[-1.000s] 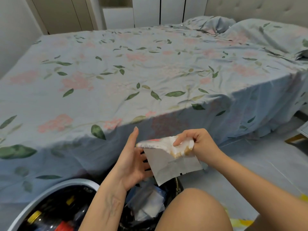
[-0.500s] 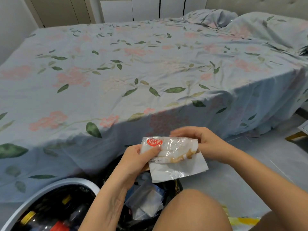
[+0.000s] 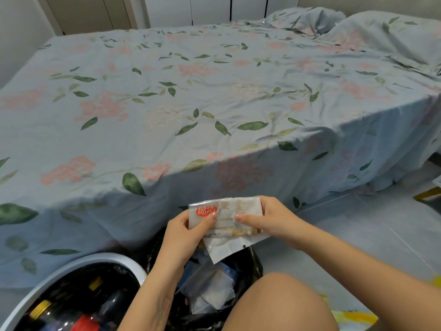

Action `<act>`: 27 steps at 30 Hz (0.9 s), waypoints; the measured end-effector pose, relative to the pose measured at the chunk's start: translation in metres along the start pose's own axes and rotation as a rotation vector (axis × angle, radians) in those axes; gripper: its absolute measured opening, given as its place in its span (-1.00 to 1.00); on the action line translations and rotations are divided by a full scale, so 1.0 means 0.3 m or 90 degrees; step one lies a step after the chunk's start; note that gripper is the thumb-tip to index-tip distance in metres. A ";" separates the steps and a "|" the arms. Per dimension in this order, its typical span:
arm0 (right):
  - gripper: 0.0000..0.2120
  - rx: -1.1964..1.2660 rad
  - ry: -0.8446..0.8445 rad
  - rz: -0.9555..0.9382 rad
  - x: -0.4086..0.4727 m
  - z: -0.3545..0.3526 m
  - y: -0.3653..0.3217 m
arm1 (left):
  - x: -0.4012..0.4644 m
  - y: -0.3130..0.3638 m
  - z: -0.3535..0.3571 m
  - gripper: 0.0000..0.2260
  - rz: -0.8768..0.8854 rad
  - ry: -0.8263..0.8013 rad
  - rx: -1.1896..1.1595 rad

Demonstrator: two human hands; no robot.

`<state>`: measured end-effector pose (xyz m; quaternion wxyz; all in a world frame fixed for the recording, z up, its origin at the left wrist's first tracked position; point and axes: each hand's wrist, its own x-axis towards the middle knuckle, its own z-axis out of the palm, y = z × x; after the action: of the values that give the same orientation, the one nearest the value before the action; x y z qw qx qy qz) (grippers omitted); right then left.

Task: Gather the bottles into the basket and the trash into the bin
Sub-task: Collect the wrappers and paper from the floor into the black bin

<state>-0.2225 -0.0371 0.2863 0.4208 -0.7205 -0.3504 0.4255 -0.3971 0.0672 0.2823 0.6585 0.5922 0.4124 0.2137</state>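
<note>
Beside the floral bed [image 3: 191, 103], both hands, left [image 3: 183, 235] and right [image 3: 269, 218], pinch a wrapper [image 3: 226, 225] lying crosswise above the bin [image 3: 250, 266].

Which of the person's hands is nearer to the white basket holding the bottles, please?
Left. The left hand grips the wrapper just up and right of the white basket; the right hand grips it farther right.

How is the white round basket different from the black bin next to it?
The basket has a smooth white rim, while the bin is lined with a crinkly black bag. The basket holds dark bottles with yellow caps and a red label; the bin holds clear plastic wrappers. Both hands grip a wrapper above the bin, not the basket. Both sit on the floor beside the bed.
</note>
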 end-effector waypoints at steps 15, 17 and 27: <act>-0.62 -0.397 -0.267 -0.004 0.341 0.390 0.384 | 0.069 -0.286 -0.253 -0.82 -0.126 0.052 0.247; -0.51 -0.504 -0.289 -0.014 0.377 0.440 0.437 | 0.087 -0.302 -0.252 -0.85 -0.120 0.063 0.268; -0.67 -0.918 -0.283 0.178 0.486 0.635 0.531 | 0.131 -0.332 -0.233 -0.68 -0.081 0.028 0.361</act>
<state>-0.3150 0.0839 0.0418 -0.2917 -0.7517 -0.5233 0.2757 -0.4510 0.1192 0.1786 0.4696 0.7209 0.5062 0.0604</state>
